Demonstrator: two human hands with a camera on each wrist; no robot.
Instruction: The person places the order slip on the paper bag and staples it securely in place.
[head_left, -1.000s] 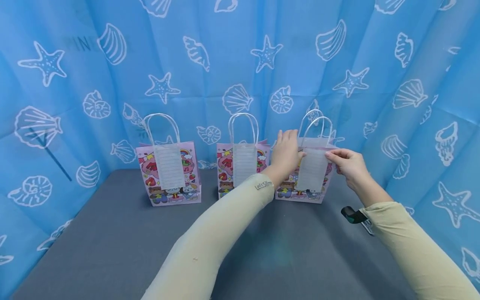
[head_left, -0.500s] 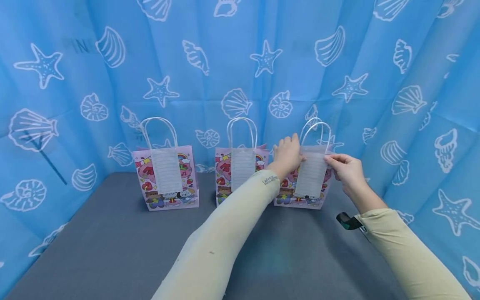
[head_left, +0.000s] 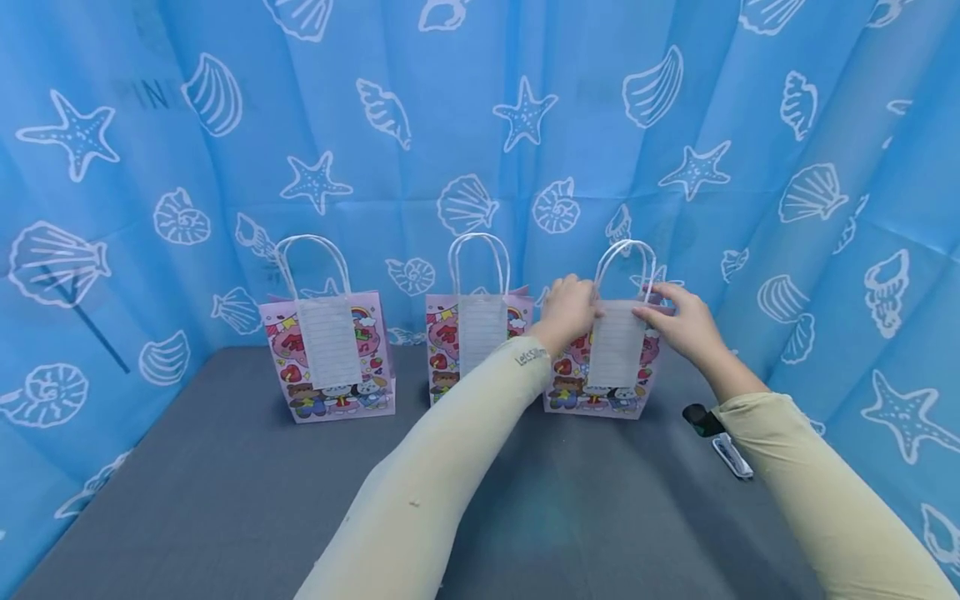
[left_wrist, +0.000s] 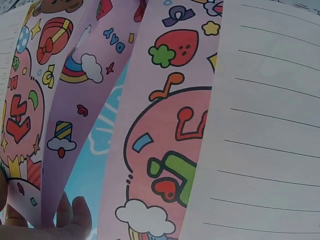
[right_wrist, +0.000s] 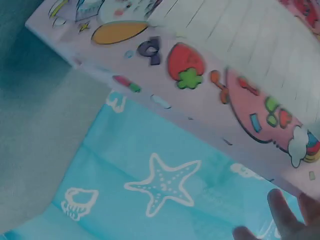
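Observation:
Three pink paper gift bags with cartoon bears and white rope handles stand in a row in the head view: left bag, middle bag, right bag. A white lined paper sheet hangs on the right bag's front, below its handle. My left hand grips that bag's upper left edge, fingers behind it in the left wrist view. At its upper right corner is my right hand, thumb in front beside the sheet and fingers behind, holding the bag's top. The left forearm hides part of the middle bag.
Lined sheets hang on the left bag and middle bag too. The bags stand on a grey tabletop. A blue shell-patterned curtain is close behind. A black strap and small device are at the right wrist.
On the right bag, the two handle loops have come closer together and the translucent flap above the sheet is no longer visible. My right fingers have moved behind the bag's top corner.

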